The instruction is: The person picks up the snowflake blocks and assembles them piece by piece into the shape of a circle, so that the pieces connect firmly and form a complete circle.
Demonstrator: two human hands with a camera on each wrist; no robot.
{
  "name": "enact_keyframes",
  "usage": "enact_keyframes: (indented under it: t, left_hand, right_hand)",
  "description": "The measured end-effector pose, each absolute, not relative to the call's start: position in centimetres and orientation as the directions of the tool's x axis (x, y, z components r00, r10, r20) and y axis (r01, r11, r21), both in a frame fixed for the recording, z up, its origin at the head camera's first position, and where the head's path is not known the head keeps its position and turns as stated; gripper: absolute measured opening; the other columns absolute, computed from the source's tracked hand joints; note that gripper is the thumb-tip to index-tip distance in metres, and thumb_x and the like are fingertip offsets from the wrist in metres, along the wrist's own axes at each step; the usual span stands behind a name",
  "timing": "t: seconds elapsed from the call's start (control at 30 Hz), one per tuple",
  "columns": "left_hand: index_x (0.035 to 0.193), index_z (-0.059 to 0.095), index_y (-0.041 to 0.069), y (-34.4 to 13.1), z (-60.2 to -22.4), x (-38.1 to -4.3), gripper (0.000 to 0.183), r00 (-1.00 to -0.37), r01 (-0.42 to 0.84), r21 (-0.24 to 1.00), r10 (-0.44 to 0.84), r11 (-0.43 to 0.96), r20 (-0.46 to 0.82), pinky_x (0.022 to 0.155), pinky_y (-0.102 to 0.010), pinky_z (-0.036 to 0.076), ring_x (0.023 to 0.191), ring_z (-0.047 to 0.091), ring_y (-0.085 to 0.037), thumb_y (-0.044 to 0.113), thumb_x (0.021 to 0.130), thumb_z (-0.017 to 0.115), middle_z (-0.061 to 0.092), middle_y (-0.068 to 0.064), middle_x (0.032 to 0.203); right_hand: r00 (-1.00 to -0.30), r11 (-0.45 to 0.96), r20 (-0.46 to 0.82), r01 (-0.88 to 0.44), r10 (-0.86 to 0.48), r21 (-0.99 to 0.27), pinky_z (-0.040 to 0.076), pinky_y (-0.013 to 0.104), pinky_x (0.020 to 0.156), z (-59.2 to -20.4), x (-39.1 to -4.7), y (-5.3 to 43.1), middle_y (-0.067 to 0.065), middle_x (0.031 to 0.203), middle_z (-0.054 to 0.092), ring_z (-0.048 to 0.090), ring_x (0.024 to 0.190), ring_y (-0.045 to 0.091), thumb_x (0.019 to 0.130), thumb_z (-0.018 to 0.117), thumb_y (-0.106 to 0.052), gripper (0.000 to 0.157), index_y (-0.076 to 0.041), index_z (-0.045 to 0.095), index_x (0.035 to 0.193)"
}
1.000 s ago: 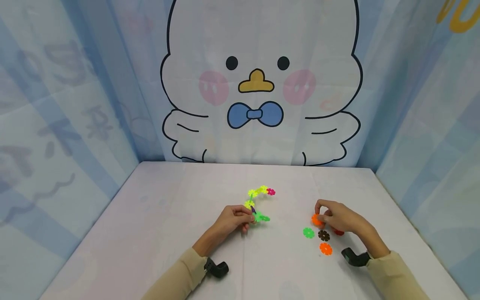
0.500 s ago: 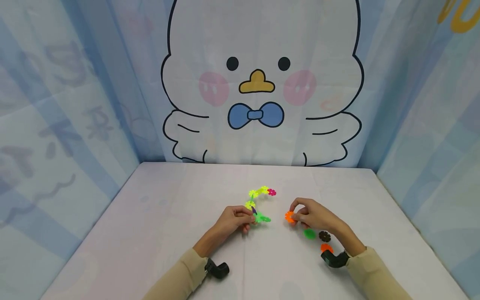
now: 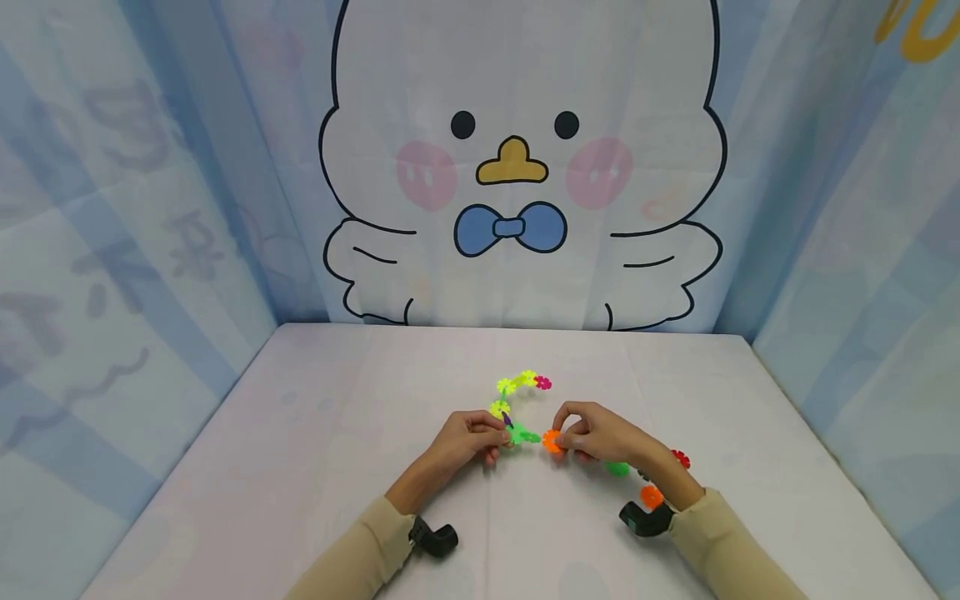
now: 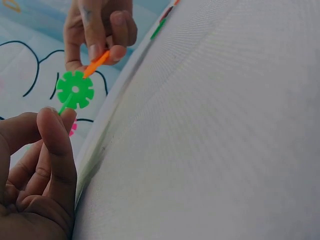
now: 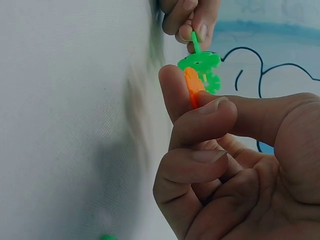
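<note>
Orange disc (image 3: 551, 442) is pinched between my right hand's (image 3: 600, 435) thumb and fingertip, just right of the flower-disc chain (image 3: 506, 387); I can't quite tell whether it touches the chain's green end. My left hand (image 3: 472, 435) pinches a green piece (image 5: 196, 43) at the chain's near end. Well right of the chain lie a green disc (image 3: 618, 469), a red disc (image 3: 681, 459) and a second orange one (image 3: 652, 497).
</note>
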State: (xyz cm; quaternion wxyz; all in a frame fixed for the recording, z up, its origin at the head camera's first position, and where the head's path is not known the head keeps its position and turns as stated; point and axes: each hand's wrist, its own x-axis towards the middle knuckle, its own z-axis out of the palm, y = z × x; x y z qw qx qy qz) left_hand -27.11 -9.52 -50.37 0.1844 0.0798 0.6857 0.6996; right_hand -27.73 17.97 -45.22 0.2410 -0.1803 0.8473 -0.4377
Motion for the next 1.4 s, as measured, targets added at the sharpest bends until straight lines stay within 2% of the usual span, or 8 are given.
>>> enact_keyframes:
  t: [0.37, 0.57, 0.9, 1.4]
  left_hand:
    - [0.111, 0.071, -0.006, -9.4, -50.3, -27.2, 0.020, -0.914, -0.138, 0.990, 0.386, -0.004, -0.126, 0.061, -0.020, 0.059, 0.064, 0.063, -0.008, 0.008, 0.097, 0.075, 0.079, -0.001, 0.085]
    - [0.111, 0.071, -0.005, -9.3, -50.3, -27.1, 0.020, -0.914, -0.149, 0.989, 0.383, -0.003, -0.136, 0.062, -0.019, 0.058, 0.064, 0.062, -0.008, 0.008, 0.097, 0.075, 0.078, 0.000, 0.084]
    - [0.114, 0.068, -0.013, -9.3, -50.5, -27.1, 0.024, -0.922, -0.137, 0.990, 0.371, -0.038, -0.114, 0.060, -0.019, 0.057, 0.062, 0.062, -0.007, 0.002, 0.096, 0.074, 0.077, -0.001, 0.082]
    - [0.109, 0.069, -0.012, -9.3, -50.3, -27.0, 0.020, -0.934, -0.140, 0.989, 0.336, -0.038, -0.120, 0.058, -0.019, 0.056, 0.060, 0.062, -0.006, 0.000, 0.094, 0.074, 0.076, 0.000, 0.078]
  right_hand:
    - [-0.816, 0.508, -0.236, -0.081, -0.528, -0.857, 0.036, 0.021, 0.052, -45.4, -27.5, 17.7, 0.014, 0.089, 0.078, 0.050, 0.060, 0.013, 0.104, 0.067, -0.015, 0.018, -0.003, 0.061, 0.115]
    - [-0.822, 0.495, -0.230, -0.072, -0.521, -0.866, 0.036, 0.020, 0.052, -45.8, -27.5, 17.7, 0.011, 0.086, 0.077, 0.050, 0.059, 0.013, 0.103, 0.067, -0.014, 0.016, -0.003, 0.061, 0.113]
    - [-0.835, 0.480, -0.209, -0.073, -0.509, -0.874, 0.032, 0.020, 0.050, -45.9, -27.3, 17.3, 0.013, 0.084, 0.078, 0.048, 0.057, 0.012, 0.102, 0.067, -0.012, 0.015, -0.001, 0.061, 0.111]
    - [-0.863, 0.485, -0.189, -0.073, -0.468, -0.871, 0.026, 0.021, 0.050, -45.7, -26.9, 16.5, 0.017, 0.083, 0.078, 0.043, 0.056, 0.011, 0.100, 0.065, -0.009, 0.014, 0.001, 0.061, 0.110]
